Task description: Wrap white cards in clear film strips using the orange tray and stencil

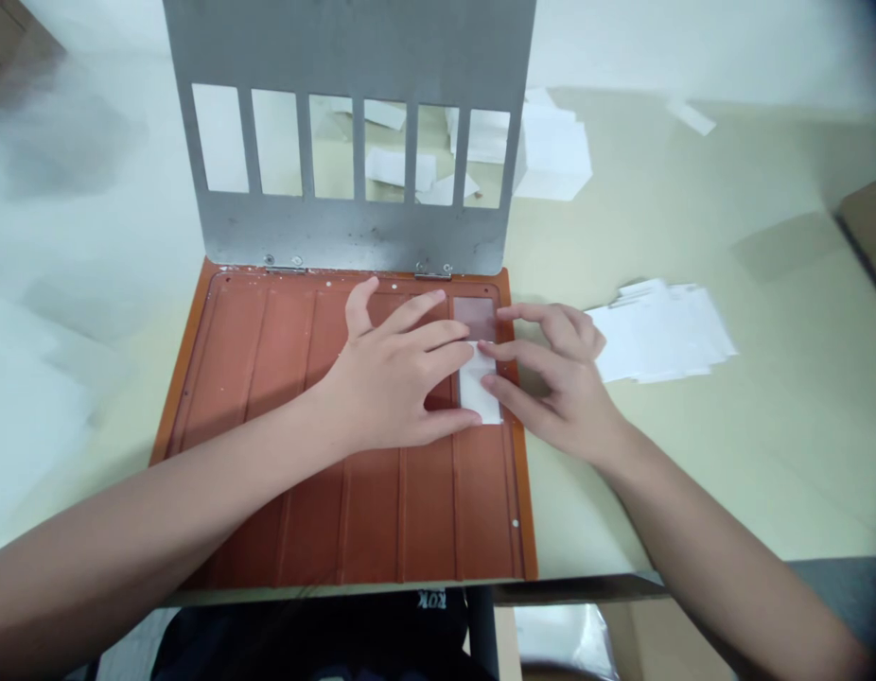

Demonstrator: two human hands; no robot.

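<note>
An orange-brown tray (268,369) with long channels lies on the table in front of me. A grey metal lid (353,227) with several window slots stands hinged upright at its far edge. A small white paper piece (477,395) lies in the rightmost channel, just below a brownish transparent patch (475,317). My left hand (395,378) lies flat on the tray, fingers stretched out, fingertips touching the paper's left edge. My right hand (551,369) rests at the tray's right rim, its fingertips pressing on the paper's right edge.
A fanned stack of white paper pieces (657,331) lies on the greenish table to the right of the tray. More white sheets (551,151) and scraps lie behind the lid. A brown box corner (870,227) shows at far right.
</note>
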